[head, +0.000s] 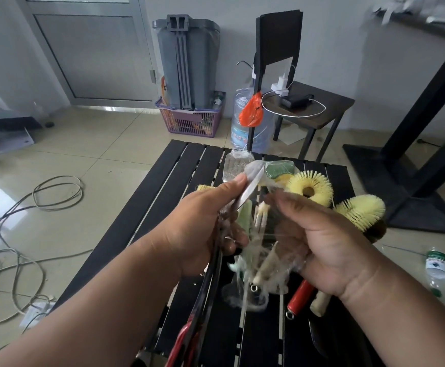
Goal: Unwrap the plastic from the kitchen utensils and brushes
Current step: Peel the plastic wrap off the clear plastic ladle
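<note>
Gripping a bundle of utensils point(262, 250) between them, both hands are closed over the bench point(141, 207). Left hand point(202, 229) pinches a silvery wrapped handle point(247, 192) betw. thumb and fingers, and long black-and-red handles point(202, 300) run down from that fist toward the camera. Right hand point(324, 242) is curled round the clear plastic point(271, 229) on the bundle, fingertips at its top edge. The plastic looks stretched and torn, w/ pale shreds hanging at the lower end, where cream handles w/ metal rings poke out. Can't tell how much wrap is left on.

Just behind the hands, on the black slatted bench: a round yellow brush point(310, 190) w/ a hole in the middle, a longer yellow bristle brush point(361, 210) to its right, and a green-and-yellow sponge point(279, 172) in plastic. A wrapped metal piece point(233, 165) lies near the far edge. Under the right wrist sit a red handle point(299, 294) and a cream handle point(319, 303).

On the floor: a small bottle point(436, 268) at right, loose cables point(17, 234) at left. Further back a purple basket point(189, 120) w/ a grey bin point(189, 56) standing in it, a big water jug point(242, 123) w/ an orange bag point(251, 111) in front of it, and a dark chair point(308, 102) holding a charger.
</note>
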